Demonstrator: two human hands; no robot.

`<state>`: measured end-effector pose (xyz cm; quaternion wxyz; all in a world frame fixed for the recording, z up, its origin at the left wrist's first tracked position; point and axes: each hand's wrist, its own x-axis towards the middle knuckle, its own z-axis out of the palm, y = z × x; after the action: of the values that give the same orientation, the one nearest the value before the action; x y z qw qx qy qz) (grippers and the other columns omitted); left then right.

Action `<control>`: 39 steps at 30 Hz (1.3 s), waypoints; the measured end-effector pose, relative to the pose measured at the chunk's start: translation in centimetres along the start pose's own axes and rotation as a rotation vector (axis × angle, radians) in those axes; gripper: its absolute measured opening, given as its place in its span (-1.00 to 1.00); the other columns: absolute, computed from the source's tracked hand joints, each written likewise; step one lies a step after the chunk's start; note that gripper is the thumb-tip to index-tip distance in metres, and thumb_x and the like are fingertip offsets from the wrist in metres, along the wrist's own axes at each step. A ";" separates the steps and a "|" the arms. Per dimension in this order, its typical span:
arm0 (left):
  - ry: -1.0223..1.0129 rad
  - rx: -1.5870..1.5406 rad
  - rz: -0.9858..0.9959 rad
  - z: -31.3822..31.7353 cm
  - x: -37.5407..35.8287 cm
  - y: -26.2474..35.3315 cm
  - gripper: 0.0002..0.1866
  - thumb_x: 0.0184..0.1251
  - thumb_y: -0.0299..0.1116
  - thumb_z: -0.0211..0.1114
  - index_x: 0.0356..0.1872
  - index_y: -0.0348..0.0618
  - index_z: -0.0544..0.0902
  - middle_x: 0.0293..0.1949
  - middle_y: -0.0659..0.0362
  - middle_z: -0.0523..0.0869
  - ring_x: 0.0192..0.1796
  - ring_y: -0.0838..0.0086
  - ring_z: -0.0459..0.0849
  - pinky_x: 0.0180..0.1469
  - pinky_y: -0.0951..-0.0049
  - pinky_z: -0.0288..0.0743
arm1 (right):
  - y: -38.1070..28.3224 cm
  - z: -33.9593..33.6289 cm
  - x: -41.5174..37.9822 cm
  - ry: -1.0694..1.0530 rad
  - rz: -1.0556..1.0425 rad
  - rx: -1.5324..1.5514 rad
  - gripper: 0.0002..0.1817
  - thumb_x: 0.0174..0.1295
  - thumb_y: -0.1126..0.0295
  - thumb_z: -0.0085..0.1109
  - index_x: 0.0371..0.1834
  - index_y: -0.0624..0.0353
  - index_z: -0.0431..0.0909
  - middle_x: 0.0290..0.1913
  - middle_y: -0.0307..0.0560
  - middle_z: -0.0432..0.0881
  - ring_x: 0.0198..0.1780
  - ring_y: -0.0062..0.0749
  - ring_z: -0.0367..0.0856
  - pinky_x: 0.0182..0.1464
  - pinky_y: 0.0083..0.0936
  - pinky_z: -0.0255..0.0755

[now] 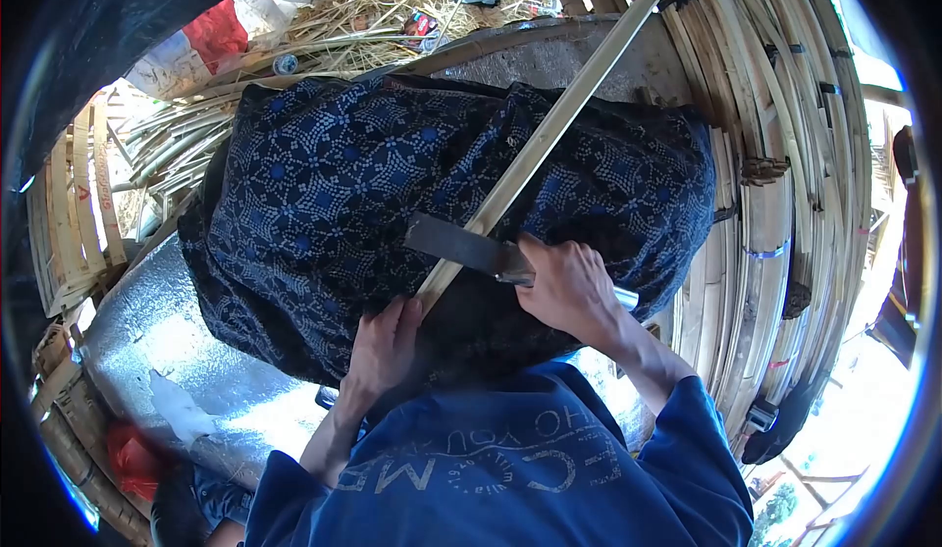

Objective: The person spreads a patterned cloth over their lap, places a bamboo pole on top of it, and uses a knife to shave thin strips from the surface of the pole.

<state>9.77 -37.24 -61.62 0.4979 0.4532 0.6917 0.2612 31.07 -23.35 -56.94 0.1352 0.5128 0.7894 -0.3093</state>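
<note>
My right hand [574, 287] is closed around the handle of a wide-bladed knife [456, 245], whose pale handle end shows past the palm. The dark blade points left and lies across a long split bamboo strip [545, 140]. That strip runs diagonally from near my left hand up to the top right. Its lower end is gripped by my left hand [383, 346], with the fingers closed on it. Beneath the strip and the knife, dark blue patterned cloth [334, 174] covers my lap.
Bundled bamboo strips [775, 155] curve down the right side. Shavings [373, 47] litter the ground at the top, beside a red and white sack [216, 37]. A silvery sheet [167, 302] lies at left. A red bag [132, 459] sits lower left, near part of another person [211, 498].
</note>
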 end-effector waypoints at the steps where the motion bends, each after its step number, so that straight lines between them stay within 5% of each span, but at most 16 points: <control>1: -0.024 0.008 -0.034 -0.2 -0.2 -0.2 -0.71 0.54 -0.32 0.07 -0.35 -0.30 0.58 -0.58 -0.13 0.58 -0.51 -0.05 0.62 -0.49 0.19 0.37 | 0.3 0.0 0.0 0.029 0.024 0.005 -0.77 0.07 0.42 0.19 -0.19 0.19 0.53 -0.48 0.22 0.66 -0.35 0.15 0.71 -0.20 -0.06 0.61; 3: 0.023 0.011 0.016 -0.5 -1.7 -1.9 -0.71 0.54 -0.33 0.06 -0.35 -0.31 0.59 -0.58 -0.14 0.57 -0.52 -0.04 0.61 -0.50 0.19 0.36 | 2.3 -1.6 1.0 0.166 0.284 0.062 -0.77 0.08 0.40 0.18 -0.18 0.17 0.56 -0.45 0.23 0.68 -0.33 0.13 0.73 -0.19 -0.10 0.63; 5: 0.072 0.009 0.083 -0.8 -2.0 -2.0 -0.72 0.54 -0.35 0.05 -0.35 -0.32 0.59 -0.59 -0.14 0.57 -0.53 -0.03 0.60 -0.50 0.19 0.35 | 3.4 -2.1 1.1 0.273 0.185 -0.032 -0.77 0.10 0.38 0.16 -0.17 0.15 0.58 -0.43 0.22 0.69 -0.32 0.12 0.73 -0.21 -0.08 0.64; 7: 0.033 -0.027 -0.059 -1.0 -1.9 -0.3 -0.74 0.52 -0.40 0.05 -0.34 -0.34 0.60 -0.59 -0.15 0.57 -0.53 -0.01 0.62 -0.50 0.18 0.36 | 0.0 -1.9 0.1 0.050 0.190 -0.034 -0.78 0.09 0.36 0.17 -0.18 0.14 0.57 -0.43 0.21 0.69 -0.31 0.14 0.73 -0.22 -0.05 0.64; 11: 0.095 0.059 0.089 -1.2 -2.2 -0.6 -0.78 0.49 -0.43 0.07 -0.31 -0.34 0.61 -0.59 -0.15 0.57 -0.51 -0.01 0.65 -0.49 0.18 0.38 | -1.5 1.3 -1.3 -0.197 -0.120 0.006 -0.74 0.08 0.32 0.18 -0.16 0.11 0.52 -0.47 0.19 0.68 -0.35 0.18 0.73 -0.25 0.01 0.64; 14: 0.027 0.049 -0.061 -1.4 -3.7 -0.5 -0.80 0.47 -0.43 0.09 -0.30 -0.34 0.59 -0.57 -0.16 0.59 -0.48 -0.05 0.66 -0.48 0.19 0.42 | 2.2 -2.9 1.6 0.108 0.174 -0.062 -0.80 0.16 0.37 0.11 -0.16 0.16 0.51 -0.46 0.14 0.69 -0.37 0.11 0.74 -0.29 -0.06 0.65; 16: 0.209 0.015 0.241 -0.8 -4.1 -1.0 -0.82 0.46 -0.41 0.11 -0.32 -0.31 0.57 -0.57 -0.18 0.60 -0.50 -0.09 0.65 -0.50 0.15 0.44 | 3.2 -4.8 1.9 0.248 0.261 0.023 -0.83 0.18 0.39 0.09 -0.18 0.17 0.51 -0.47 0.13 0.69 -0.38 0.10 0.74 -0.30 -0.07 0.65; 19: 0.030 0.125 -0.028 -0.9 -2.9 0.5 -0.83 0.44 -0.36 0.16 -0.33 -0.24 0.56 -0.56 -0.16 0.64 -0.48 -0.11 0.67 -0.51 0.08 0.47 | 0.7 -4.2 0.7 0.093 0.112 -0.146 -0.78 0.16 0.38 0.13 -0.14 0.18 0.51 -0.50 0.14 0.67 -0.37 0.08 0.74 -0.28 -0.10 0.65; 21: 0.044 0.175 0.002 -0.1 -1.8 0.8 -0.82 0.42 -0.32 0.21 -0.33 -0.22 0.56 -0.55 -0.15 0.65 -0.46 -0.11 0.68 -0.50 0.06 0.50 | -1.2 -1.4 -0.7 -0.173 -0.079 -0.039 -0.75 0.12 0.36 0.14 -0.14 0.18 0.50 -0.49 0.15 0.67 -0.35 0.14 0.73 -0.23 -0.06 0.65; 23: 0.053 0.226 0.024 0.2 -1.3 0.8 -0.81 0.40 -0.28 0.25 -0.32 -0.19 0.56 -0.54 -0.14 0.67 -0.45 -0.11 0.69 -0.50 0.05 0.53 | -0.9 -0.3 -1.0 -0.175 -0.108 -0.034 -0.77 0.11 0.37 0.15 -0.16 0.17 0.52 -0.49 0.15 0.67 -0.35 0.12 0.74 -0.22 -0.08 0.66; 29: 0.094 0.264 -0.006 0.7 -2.0 1.3 -0.75 0.29 -0.15 0.38 -0.30 -0.12 0.62 -0.54 -0.09 0.69 -0.43 -0.09 0.70 -0.46 0.08 0.62 | 3.8 -3.6 1.9 0.313 0.135 -0.033 -0.84 0.11 0.38 0.18 -0.26 0.16 0.54 -0.45 0.16 0.69 -0.32 0.09 0.74 -0.24 -0.04 0.62; 31: 0.149 0.262 0.027 1.0 -1.9 1.3 -0.75 0.26 -0.17 0.40 -0.31 -0.12 0.64 -0.54 -0.06 0.70 -0.43 -0.06 0.71 -0.45 0.11 0.62 | 0.9 -2.5 0.5 0.223 0.145 -0.101 -0.78 0.10 0.31 0.22 -0.24 0.16 0.53 -0.45 0.16 0.69 -0.29 0.09 0.74 -0.23 -0.07 0.61; 33: 0.146 0.270 0.020 1.1 -1.9 1.5 -0.77 0.26 -0.19 0.41 -0.31 -0.13 0.64 -0.53 -0.05 0.71 -0.43 -0.04 0.72 -0.45 0.13 0.62 | -1.5 -1.0 -0.9 -0.145 -0.049 -0.040 -0.76 0.06 0.31 0.20 -0.20 0.10 0.52 -0.47 0.11 0.68 -0.34 0.03 0.75 -0.26 -0.11 0.63; 35: 0.135 0.294 0.021 0.7 -1.7 1.2 -0.78 0.25 -0.21 0.41 -0.32 -0.14 0.64 -0.51 -0.04 0.72 -0.42 -0.02 0.73 -0.45 0.14 0.62 | -1.2 0.3 -1.2 -0.179 -0.144 0.000 -0.79 0.10 0.33 0.17 -0.21 0.11 0.53 -0.47 0.11 0.69 -0.35 0.03 0.75 -0.26 -0.07 0.64; 37: 0.218 0.315 0.040 0.7 -2.6 0.4 -0.82 0.27 -0.26 0.40 -0.31 -0.12 0.65 -0.50 -0.03 0.73 -0.43 0.02 0.74 -0.46 0.17 0.61 | 0.7 -0.9 0.2 -0.040 0.049 -0.106 -0.76 0.15 0.33 0.17 -0.17 0.19 0.53 -0.45 0.13 0.70 -0.35 0.06 0.75 -0.24 -0.09 0.65; 39: 0.223 0.312 0.050 0.1 -4.1 -0.4 -0.84 0.27 -0.27 0.40 -0.31 -0.12 0.66 -0.49 -0.03 0.73 -0.43 0.02 0.74 -0.46 0.18 0.60 | 3.2 -4.4 1.8 0.175 0.252 0.129 -0.81 0.16 0.41 0.12 -0.17 0.17 0.58 -0.45 0.14 0.70 -0.37 -0.03 0.76 -0.32 -0.17 0.65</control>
<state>10.14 -41.06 -60.15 0.3353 0.5102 0.7632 0.2116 33.62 -18.33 -55.66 0.0704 0.6402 0.7061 -0.2943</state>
